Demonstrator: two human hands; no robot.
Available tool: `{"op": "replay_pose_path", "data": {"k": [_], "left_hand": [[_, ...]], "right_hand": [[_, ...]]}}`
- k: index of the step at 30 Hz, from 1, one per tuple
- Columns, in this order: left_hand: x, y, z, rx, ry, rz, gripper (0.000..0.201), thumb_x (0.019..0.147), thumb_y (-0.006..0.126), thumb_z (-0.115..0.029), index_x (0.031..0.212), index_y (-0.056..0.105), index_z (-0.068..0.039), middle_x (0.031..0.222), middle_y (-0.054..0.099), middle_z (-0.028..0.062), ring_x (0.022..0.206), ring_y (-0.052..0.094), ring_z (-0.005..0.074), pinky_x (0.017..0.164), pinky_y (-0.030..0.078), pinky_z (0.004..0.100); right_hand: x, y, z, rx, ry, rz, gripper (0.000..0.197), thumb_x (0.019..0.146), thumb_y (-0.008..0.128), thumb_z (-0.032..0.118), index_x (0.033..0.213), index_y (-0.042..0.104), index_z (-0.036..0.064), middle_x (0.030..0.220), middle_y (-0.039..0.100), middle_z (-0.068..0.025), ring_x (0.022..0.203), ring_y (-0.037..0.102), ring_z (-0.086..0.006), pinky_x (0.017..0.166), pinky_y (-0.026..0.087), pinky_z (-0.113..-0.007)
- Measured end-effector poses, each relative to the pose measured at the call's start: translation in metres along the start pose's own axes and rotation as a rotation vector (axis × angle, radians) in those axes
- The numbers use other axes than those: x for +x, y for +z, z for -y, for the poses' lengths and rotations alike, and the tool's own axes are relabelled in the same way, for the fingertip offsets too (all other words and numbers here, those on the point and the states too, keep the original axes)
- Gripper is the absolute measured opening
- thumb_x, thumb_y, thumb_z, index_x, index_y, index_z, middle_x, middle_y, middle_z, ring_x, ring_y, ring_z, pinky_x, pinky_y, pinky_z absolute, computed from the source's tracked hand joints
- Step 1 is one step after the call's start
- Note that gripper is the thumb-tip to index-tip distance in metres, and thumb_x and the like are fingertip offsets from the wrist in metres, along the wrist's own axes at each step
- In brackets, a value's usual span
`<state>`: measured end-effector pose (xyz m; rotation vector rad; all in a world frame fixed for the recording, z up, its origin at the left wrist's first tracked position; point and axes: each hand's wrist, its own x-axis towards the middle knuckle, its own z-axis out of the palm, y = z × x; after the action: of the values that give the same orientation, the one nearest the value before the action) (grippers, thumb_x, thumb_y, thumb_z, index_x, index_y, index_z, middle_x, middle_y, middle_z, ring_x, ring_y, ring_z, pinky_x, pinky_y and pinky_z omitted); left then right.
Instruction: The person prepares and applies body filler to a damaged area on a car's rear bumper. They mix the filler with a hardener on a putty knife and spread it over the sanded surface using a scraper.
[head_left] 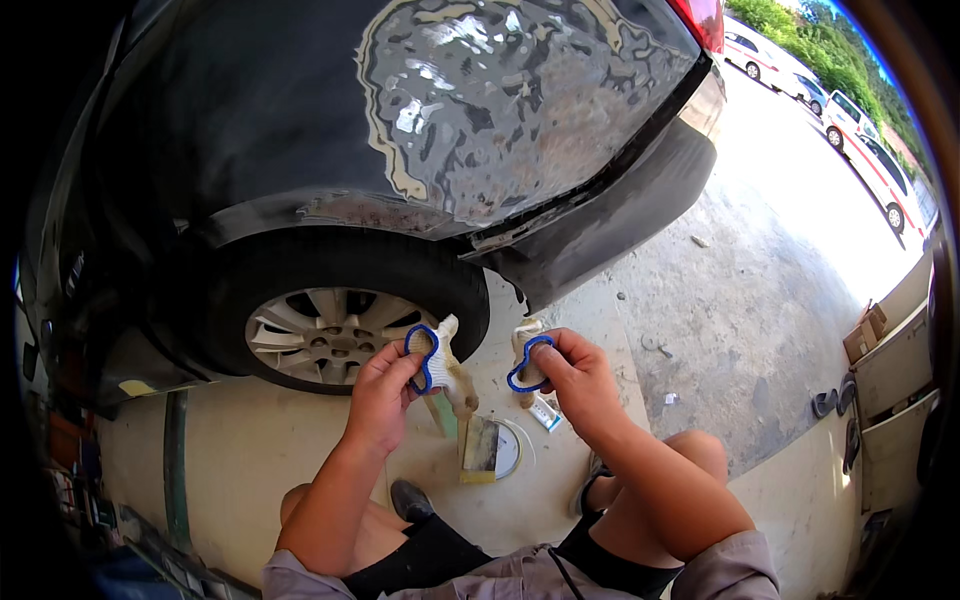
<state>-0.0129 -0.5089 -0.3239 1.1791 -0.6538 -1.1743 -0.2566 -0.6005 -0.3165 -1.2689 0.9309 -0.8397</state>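
In front of me, my left hand (383, 388) pinches the blue-edged cuff of a soiled white knitted work glove (450, 372), whose fingers hang down. Level with it, my right hand (580, 376) grips the blue cuff of a second work glove (526, 332). Both cuffs gape toward me and the two gloves are apart. Below them on the floor lie a flat grey rectangular piece with a yellowish edge (481, 446), a round white lid or tin (509, 450) partly behind it, and a small white and blue tube or packet (546, 414).
A dark car's rear side rises ahead, with a large sanded, patchy grey area (510, 110) above the wheel (340, 335). Its bumper (620, 215) stands off at the right. Cabinets (895, 365) and slippers (825, 402) are at the far right, parked cars (870, 155) beyond.
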Motion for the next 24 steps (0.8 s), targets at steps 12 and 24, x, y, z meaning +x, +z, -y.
{"op": "replay_pose_path", "data": {"k": [12, 24], "left_hand": [[0.001, -0.003, -0.007, -0.03, -0.029, 0.021, 0.027, 0.104, 0.054, -0.02, 0.125, 0.067, -0.008, 0.108, 0.074, 0.0031, 0.094, 0.07, 0.0118, 0.08, 0.056, 0.0322], [0.004, 0.001, 0.006, -0.053, -0.01, 0.033, 0.024, 0.104, 0.058, -0.019, 0.124, 0.067, -0.008, 0.113, 0.073, 0.0019, 0.101, 0.069, 0.0131, 0.086, 0.055, 0.0327]], "right_hand": [[0.006, -0.015, -0.002, 0.485, 0.184, 0.012, 0.023, 0.103, 0.056, 0.024, 0.111, 0.067, 0.0042, 0.102, 0.07, -0.005, 0.09, 0.068, -0.0144, 0.087, 0.058, -0.034], [-0.003, 0.002, -0.011, 0.367, 0.168, -0.076, 0.023, 0.103, 0.061, 0.025, 0.11, 0.071, 0.0054, 0.098, 0.072, -0.0034, 0.092, 0.068, -0.0131, 0.083, 0.056, -0.034]]}}
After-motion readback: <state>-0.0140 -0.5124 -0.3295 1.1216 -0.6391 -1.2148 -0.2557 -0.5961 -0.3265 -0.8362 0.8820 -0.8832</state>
